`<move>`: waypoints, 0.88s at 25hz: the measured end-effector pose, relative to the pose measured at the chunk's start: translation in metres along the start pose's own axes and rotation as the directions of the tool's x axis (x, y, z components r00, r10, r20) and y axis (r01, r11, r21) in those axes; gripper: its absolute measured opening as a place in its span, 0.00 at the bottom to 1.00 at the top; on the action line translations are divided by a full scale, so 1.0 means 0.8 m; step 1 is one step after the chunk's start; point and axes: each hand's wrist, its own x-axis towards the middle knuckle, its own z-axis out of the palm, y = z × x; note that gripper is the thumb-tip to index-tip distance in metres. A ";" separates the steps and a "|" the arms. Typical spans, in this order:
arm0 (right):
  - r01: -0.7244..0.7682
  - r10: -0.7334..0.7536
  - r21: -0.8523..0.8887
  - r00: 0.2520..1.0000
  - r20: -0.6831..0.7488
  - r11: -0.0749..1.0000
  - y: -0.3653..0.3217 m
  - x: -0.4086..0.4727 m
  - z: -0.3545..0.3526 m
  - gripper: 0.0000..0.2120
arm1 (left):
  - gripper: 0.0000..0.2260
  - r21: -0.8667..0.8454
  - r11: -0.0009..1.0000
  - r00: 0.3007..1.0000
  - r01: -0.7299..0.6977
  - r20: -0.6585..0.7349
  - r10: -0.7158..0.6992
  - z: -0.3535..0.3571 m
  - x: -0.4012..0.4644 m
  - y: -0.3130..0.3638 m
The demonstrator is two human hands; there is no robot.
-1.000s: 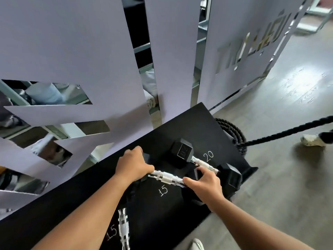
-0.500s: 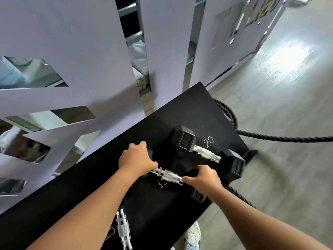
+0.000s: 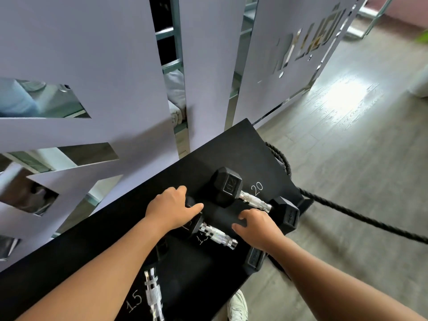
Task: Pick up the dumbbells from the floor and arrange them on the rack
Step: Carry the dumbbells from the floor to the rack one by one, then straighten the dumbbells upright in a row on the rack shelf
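Left hand (image 3: 172,208) curled over the far hexagonal head of the 15 dumbbell (image 3: 216,236), thumb stretched out along the rack toward the right, knuckles up; fingers hidden behind the head, so grip depth unclear. Right hand (image 3: 257,228) draped over the near end of the same dumbbell, fingers bent down on the black rack surface (image 3: 236,144) and thumb pointing left; near head partly visible below the wrist. Knurled chrome handle exposed between both hands, long axis running from upper left to lower right, lying on the sloped rack beside the chalked 15 mark. 20 dumbbell (image 3: 254,201) just behind, roughly parallel, resting by the chalked 20, untouched. Third chrome handle (image 3: 152,295) at the lower edge, near another chalked 15. Battle rope (image 3: 361,217) trailing across the grey floor at right. Compared with half a second ago, hands spread slightly farther apart, more handle showing, right hand shifted off the bar.
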 end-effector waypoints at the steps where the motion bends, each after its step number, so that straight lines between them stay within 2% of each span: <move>1: 0.002 -0.002 -0.007 1.000 -0.002 1.000 -0.003 -0.004 -0.005 0.24 | 0.34 -0.009 1.000 1.000 0.006 -0.002 -0.006 -0.004 -0.004 -0.006; 5: 0.053 -0.054 -0.055 0.999 -0.006 0.997 -0.022 -0.015 -0.024 0.23 | 0.34 -0.033 0.999 0.998 0.040 -0.045 -0.041 -0.020 -0.026 -0.025; 10: 0.207 -0.212 -0.101 0.976 -0.044 0.973 -0.069 -0.034 -0.056 0.23 | 0.33 -0.088 0.987 0.985 0.131 -0.098 -0.139 -0.050 -0.088 -0.052; 13: 0.301 -0.304 -0.093 0.952 -0.023 0.949 -0.098 -0.047 -0.064 0.19 | 0.32 -0.123 0.969 0.961 0.214 -0.151 -0.232 -0.063 -0.147 -0.064; 22: 0.635 -0.630 -0.063 0.772 0.078 0.770 -0.233 -0.149 -0.021 0.22 | 0.31 -0.173 0.858 0.827 0.484 -0.231 -0.513 -0.062 -0.381 -0.131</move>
